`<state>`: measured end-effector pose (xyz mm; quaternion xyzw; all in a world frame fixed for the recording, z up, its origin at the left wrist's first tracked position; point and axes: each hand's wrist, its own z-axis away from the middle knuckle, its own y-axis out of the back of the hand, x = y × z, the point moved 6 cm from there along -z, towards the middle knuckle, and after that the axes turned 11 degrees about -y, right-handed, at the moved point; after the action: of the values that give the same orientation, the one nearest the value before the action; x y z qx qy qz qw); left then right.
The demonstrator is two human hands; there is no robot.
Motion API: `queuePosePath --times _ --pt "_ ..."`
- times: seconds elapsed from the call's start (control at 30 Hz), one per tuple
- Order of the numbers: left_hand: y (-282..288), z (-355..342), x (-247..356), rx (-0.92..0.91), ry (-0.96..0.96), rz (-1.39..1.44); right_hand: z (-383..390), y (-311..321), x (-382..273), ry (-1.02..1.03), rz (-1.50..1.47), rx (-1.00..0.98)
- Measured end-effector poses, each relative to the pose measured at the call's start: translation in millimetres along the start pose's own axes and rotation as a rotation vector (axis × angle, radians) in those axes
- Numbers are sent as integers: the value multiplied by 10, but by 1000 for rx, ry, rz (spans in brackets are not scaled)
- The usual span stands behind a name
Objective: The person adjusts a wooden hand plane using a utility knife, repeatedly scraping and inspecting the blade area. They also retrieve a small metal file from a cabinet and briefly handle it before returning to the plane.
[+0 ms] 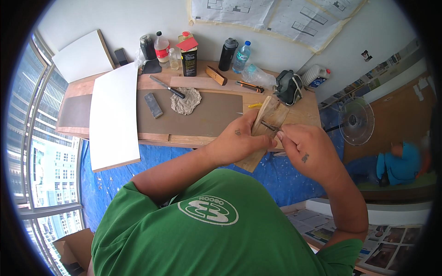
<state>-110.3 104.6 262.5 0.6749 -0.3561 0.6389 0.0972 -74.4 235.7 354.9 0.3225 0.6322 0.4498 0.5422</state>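
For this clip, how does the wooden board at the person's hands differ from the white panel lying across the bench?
Colour: the wooden board is bare brown wood, while the white panel has a plain white face.
Size: the white panel looks clearly larger than the wooden board.
Support: the left hand grips the wooden board; no hand touches the white panel.
Shared: both show partly against the blue sheet.

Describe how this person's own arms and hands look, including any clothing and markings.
Short green sleeves leave both forearms bare. The left hand and right hand are ungloved, and each has a small dark, tattoo-like mark on its skin, too small to make out clearly. No watch or band shows at either wrist.
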Motion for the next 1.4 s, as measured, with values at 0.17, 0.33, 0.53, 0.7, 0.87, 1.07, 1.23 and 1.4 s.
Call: queuePosePath --times 0.17,0.33,0.53,0.7,0.87,1.07,1.23,1.4 --pt "11 15 -6 -8 -7 18 -38 -17 67 -149 -109 -106" --pt "-12 0 10 8 -32 3 -61 -83 148 -280 -246 -203" --pt "1 28 16 30 -12 -63 0 -68 79 -140 -153 -155" --pt "-8 31 -5 41 -93 -49 19 -44 13 -57 -99 -93" --pt "13 29 -32 50 -160 -148 43 -25 -39 -27 -97 -53" --pt "24 40 -19 53 -163 -194 43 -8 -46 -37 -67 -61" --pt "31 23 -22 56 -159 -226 14 -17 -33 -47 -40 -75" --pt "42 3 -37 62 -172 -230 -8 -14 -29 -37 -29 -74"
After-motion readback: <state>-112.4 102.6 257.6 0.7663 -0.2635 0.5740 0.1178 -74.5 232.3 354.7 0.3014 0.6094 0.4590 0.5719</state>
